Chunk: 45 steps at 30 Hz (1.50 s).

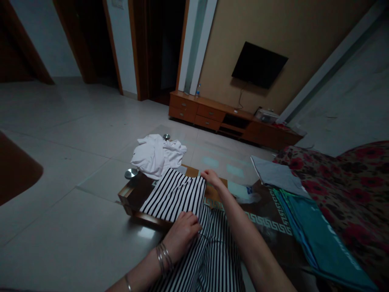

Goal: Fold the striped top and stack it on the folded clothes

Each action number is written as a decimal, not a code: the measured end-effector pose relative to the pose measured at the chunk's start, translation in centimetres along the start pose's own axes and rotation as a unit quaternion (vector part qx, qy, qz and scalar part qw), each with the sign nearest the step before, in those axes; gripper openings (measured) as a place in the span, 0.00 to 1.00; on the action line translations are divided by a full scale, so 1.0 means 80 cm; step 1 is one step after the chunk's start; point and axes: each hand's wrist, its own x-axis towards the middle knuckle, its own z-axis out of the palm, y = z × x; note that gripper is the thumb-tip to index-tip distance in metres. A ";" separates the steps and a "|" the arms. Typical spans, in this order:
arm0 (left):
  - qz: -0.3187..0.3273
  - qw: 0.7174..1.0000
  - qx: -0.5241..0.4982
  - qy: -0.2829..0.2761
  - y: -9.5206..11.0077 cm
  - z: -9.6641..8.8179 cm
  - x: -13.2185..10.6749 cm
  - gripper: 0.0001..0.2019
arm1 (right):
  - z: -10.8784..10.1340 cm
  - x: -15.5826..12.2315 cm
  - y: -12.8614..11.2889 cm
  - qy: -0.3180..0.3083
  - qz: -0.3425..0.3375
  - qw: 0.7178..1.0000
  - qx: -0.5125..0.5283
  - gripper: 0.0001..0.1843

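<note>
Head camera view, looking down in a dim room. A black-and-white striped cloth garment (179, 194) lies across a low glass-topped wooden table (133, 196), its upper part folded over.

The left hand (182, 233), metal bangles at the wrist, rests on the near edge of that fold with its fingers curled shut on the fabric. The right hand (210, 177) pinches the fold's far corner between closed fingertips.

Just beyond the striped garment sits a crumpled white cloth garment (156, 156). To its right, apart from it, lie a folded grey cloth garment (278, 174) and a folded teal cloth garment (322, 239). These two lie beside a red-flowered fabric sofa cover (352, 182). Far behind stands a long wooden cabinet (212, 113).
</note>
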 end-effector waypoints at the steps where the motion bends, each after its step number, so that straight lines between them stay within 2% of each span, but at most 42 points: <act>1: -0.003 1.000 -0.026 0.010 -0.002 -0.010 0.006 0.09 | -0.004 -0.010 -0.004 0.030 -0.006 1.000 -0.005 0.12; 3: -0.032 0.996 -0.053 0.060 -0.018 -0.028 0.022 0.16 | -0.007 -0.039 -0.014 0.105 -0.035 0.994 -0.021 0.13; 6: -0.130 0.984 0.002 0.125 -0.068 -0.048 0.055 0.19 | 0.011 -0.099 -0.034 0.198 -0.099 0.974 -0.056 0.15; 9: -0.276 0.941 0.139 0.134 -0.130 -0.056 0.084 0.14 | 0.051 -0.154 -0.048 0.180 -0.146 0.969 -0.087 0.14; 11: -0.346 0.909 0.207 0.110 -0.164 -0.055 0.096 0.13 | 0.078 -0.175 -0.049 0.153 -0.153 0.970 -0.107 0.14; 13: -0.355 0.902 0.236 0.070 -0.188 -0.050 0.100 0.14 | 0.097 -0.183 -0.043 0.142 -0.142 0.972 -0.121 0.16; 15: -0.334 0.908 0.252 0.038 -0.203 -0.045 0.100 0.14 | 0.107 -0.185 -0.034 0.145 -0.126 0.973 -0.127 0.18; 19: -0.313 0.903 0.291 0.049 -0.223 -0.044 0.095 0.15 | 0.113 -0.188 -0.019 0.149 -0.104 0.975 -0.127 0.20; 22: -0.319 0.900 0.294 0.043 -0.230 -0.054 0.095 0.15 | 0.115 -0.194 -0.017 0.147 -0.097 0.976 -0.127 0.20; 24: -0.304 0.908 0.285 0.029 -0.225 -0.062 0.098 0.15 | 0.111 -0.196 -0.020 0.144 -0.092 0.977 -0.128 0.20; 28: -0.233 0.930 0.278 0.056 -0.185 -0.064 0.104 0.15 | 0.082 -0.184 -0.035 0.153 -0.097 0.976 -0.118 0.20; 30: -0.185 0.943 0.272 0.059 -0.161 -0.053 0.103 0.19 | 0.066 -0.169 -0.042 0.172 -0.115 0.971 -0.120 0.20; 32: -0.144 0.952 0.270 0.030 -0.147 -0.037 0.098 0.21 | 0.056 -0.151 -0.042 0.177 -0.127 0.967 -0.130 0.21; 34: -0.131 0.952 0.275 -0.009 -0.147 -0.020 0.092 0.23 | 0.055 -0.135 -0.035 0.164 -0.109 0.969 -0.149 0.22; 38: -0.157 0.942 0.290 -0.061 -0.175 0.004 0.088 0.27 | 0.068 -0.122 -0.011 0.141 -0.055 0.973 -0.171 0.22; 40: -0.161 0.941 0.288 -0.076 -0.187 0.006 0.090 0.27 | 0.070 -0.125 -0.003 0.145 -0.059 0.974 -0.164 0.21; 42: -0.165 0.942 0.279 -0.088 -0.188 0.002 0.093 0.27 | 0.066 -0.131 0.001 0.147 -0.060 0.977 -0.141 0.21; 45: -0.161 0.948 0.261 -0.082 -0.169 -0.009 0.094 0.26 | 0.051 -0.143 0.008 0.185 -0.015 0.980 -0.074 0.23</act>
